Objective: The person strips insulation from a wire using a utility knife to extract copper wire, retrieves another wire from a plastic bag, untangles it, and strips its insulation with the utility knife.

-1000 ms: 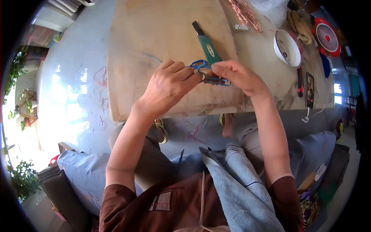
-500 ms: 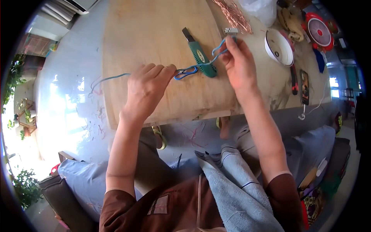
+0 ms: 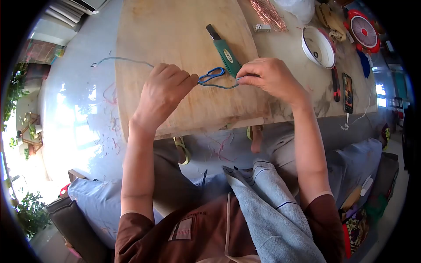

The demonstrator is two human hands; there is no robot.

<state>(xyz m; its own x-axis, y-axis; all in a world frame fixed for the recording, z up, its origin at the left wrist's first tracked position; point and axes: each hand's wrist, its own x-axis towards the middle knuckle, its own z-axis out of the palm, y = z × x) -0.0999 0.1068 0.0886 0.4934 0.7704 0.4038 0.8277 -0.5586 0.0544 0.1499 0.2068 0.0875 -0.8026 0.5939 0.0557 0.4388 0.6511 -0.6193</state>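
My left hand is closed on a blue-grey cord, whose loose end runs out to the left past the board's edge. A bright blue loop sticks out at the right of this hand, over the wooden board. My right hand pinches the cord between thumb and forefinger, and a short, slightly sagging stretch spans the two hands. A green-handled cutter lies on the board just above, its lower end close to my right fingertips.
On the table to the right are a white bowl, a phone with a cable, a red and black tool, copper wire, a small white block, a plastic bag and a red fan.
Since half a second ago my right hand has come down and inward with the cord, which now sags between the hands. The loose end at the left has swung up.
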